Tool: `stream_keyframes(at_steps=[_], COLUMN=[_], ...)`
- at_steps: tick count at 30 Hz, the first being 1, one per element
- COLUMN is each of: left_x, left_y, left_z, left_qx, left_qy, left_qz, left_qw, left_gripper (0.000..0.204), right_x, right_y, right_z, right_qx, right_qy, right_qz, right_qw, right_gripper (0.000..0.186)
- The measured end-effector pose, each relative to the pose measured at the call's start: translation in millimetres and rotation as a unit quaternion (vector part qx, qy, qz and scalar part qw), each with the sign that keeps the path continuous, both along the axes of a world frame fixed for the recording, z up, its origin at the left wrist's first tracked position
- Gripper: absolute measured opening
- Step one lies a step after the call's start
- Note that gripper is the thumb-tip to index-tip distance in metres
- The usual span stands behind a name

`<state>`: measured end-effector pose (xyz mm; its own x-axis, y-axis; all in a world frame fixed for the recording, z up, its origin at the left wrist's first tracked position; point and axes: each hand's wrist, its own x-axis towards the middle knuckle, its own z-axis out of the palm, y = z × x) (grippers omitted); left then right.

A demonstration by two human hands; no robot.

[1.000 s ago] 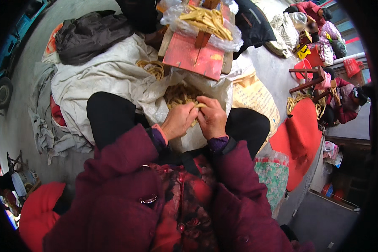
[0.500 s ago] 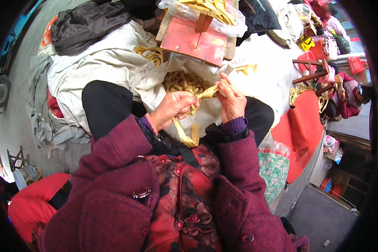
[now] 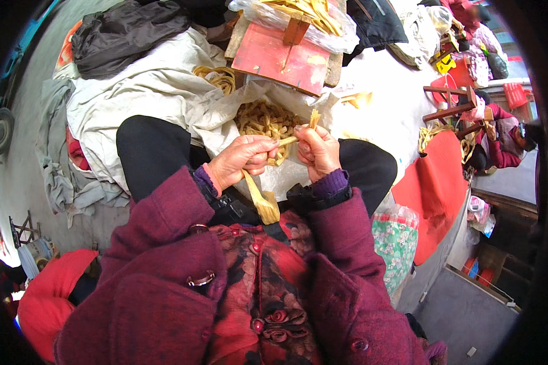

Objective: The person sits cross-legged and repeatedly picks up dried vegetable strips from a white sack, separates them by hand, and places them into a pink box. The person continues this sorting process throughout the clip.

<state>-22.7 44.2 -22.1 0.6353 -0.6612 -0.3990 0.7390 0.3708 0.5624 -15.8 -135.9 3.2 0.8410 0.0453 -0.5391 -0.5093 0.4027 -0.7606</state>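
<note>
Between my hands runs a pale yellow flat strip [image 3: 265, 205] of dried, leathery-looking stuff, stretched short and taut. My left hand [image 3: 242, 160] is closed on it, thumb against the fingers, and a broad tail hangs below toward my lap. My right hand [image 3: 318, 151] pinches the other part, with a short end sticking up above the fist. Just beyond my hands lies a heap of small yellow knotted pieces [image 3: 263, 120] in a whitish plastic bag [image 3: 223, 117] between my knees. Whether the held strip has a knot is hidden by my fingers.
Ahead stands a red wooden board [image 3: 277, 64] with an upright block, yellow strips [image 3: 313, 13] in clear plastic on top. A coiled strip bundle [image 3: 218, 78] rests on white cloth [image 3: 128, 103] at left. A wooden stool [image 3: 450, 103] and another person [image 3: 505, 143] are at right.
My right hand has come down and left and turned into a closed fist. The strip between my hands is now narrower and taut, and its tail hangs straighter.
</note>
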Motion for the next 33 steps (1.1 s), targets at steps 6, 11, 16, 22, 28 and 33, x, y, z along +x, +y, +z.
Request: stream_keyframes(at_steps=[6, 11, 16, 22, 28, 33], left_x=[4, 78, 148, 137, 78, 45], left_y=[3, 21, 20, 18, 9, -6], left_z=[14, 31, 39, 27, 26, 17], left_qx=[0.102, 0.276, 0.385, 0.454, 0.344, 0.267], left_qy=[-0.099, -0.458, -0.538, -0.523, -0.494, -0.452], left_qz=[-0.008, 0.044, 0.093, 0.145, 0.067, -0.020], left_qw=[0.990, 0.844, 0.744, 0.707, 0.796, 0.851], left_gripper=[0.024, 0.019, 0.016, 0.016, 0.014, 0.019], right_x=[1, 60, 128, 123, 48, 20], right_y=[-8, 0, 7, 2, -18, -15], right_z=[12, 26, 18, -3, 23, 16], right_qx=[-0.065, -0.190, -0.239, -0.414, -0.504, -0.181], right_qy=[0.021, -0.157, -0.284, -0.250, -0.243, -0.208], right_qz=[0.041, 0.045, 0.000, -0.029, 0.186, 0.170], right_qw=[0.997, 0.968, 0.928, 0.875, 0.808, 0.946], right_gripper=[0.007, 0.008, 0.011, 0.013, 0.048, 0.015])
